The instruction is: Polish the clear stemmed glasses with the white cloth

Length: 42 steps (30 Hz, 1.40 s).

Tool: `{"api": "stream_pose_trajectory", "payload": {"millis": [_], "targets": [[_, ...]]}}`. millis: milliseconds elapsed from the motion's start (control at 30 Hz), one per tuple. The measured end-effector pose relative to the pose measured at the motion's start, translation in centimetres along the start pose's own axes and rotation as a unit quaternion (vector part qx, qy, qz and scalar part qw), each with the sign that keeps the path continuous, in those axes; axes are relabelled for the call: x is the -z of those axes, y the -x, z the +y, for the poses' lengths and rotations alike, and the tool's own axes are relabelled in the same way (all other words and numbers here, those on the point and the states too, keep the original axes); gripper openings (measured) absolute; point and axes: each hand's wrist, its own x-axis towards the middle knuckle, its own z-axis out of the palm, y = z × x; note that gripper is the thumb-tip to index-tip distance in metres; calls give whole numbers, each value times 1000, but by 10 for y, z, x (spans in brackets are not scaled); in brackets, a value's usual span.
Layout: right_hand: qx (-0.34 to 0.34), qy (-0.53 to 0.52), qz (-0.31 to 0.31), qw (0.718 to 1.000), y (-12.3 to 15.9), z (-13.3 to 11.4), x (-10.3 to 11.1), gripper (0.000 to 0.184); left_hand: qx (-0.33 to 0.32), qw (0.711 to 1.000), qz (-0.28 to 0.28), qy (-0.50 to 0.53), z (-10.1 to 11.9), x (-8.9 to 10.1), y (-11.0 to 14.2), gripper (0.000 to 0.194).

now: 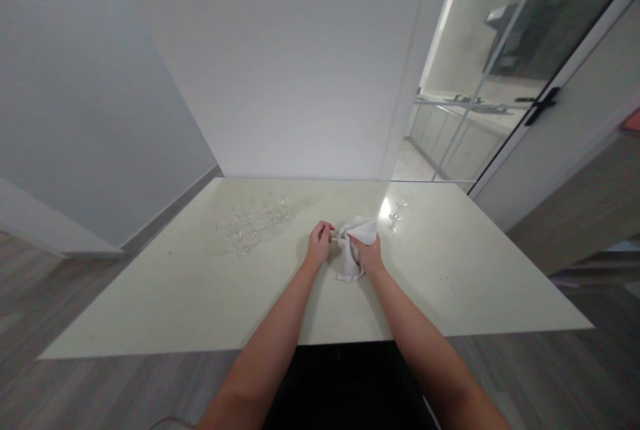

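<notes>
Over the middle of the table my left hand [320,242] pinches the stem end of a small clear goblet [339,239], which lies sideways between my two hands. A white cloth [351,263] covers the other end of the goblet, so its bowl is mostly hidden. My right hand [369,253] grips the cloth around that end, and the cloth's lower part hangs down toward the tabletop.
On the pale table [190,310], several clear glasses [255,220] stand grouped at the left. A single clear glass [397,215] is at the back right, beside a bright reflection. Behind the table rise a white wall [300,83] and a glass-paned door [465,103].
</notes>
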Motion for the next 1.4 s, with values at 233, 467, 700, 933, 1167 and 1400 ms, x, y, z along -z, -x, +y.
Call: {"api": "stream_pose_trajectory", "payload": {"millis": [233, 467, 700, 933, 1167, 1400], "targets": [[-73, -103, 61, 990, -7, 6, -3, 32, -207, 965, -16, -158, 12, 1, 14, 20], [-51, -17, -1, 999, -3, 1, 1, 41, -110, 986, 17, -126, 9, 0, 8, 14], [134, 91, -186, 969, 12, -20, 2, 63, 79, 996, 30, 18, -1, 10, -10, 30], [105, 117, -123, 980, 9, -12, 4, 52, 4, 999, 22, -43, 2, 9, -2, 24], [-72, -13, 17, 997, -7, 2, 1, 31, -98, 986, 12, -131, 15, 7, 13, 18], [-228, -181, -25, 956, -4, 4, -7, 38, -38, 993, 112, -17, 8, 3, 3, 25]]}}
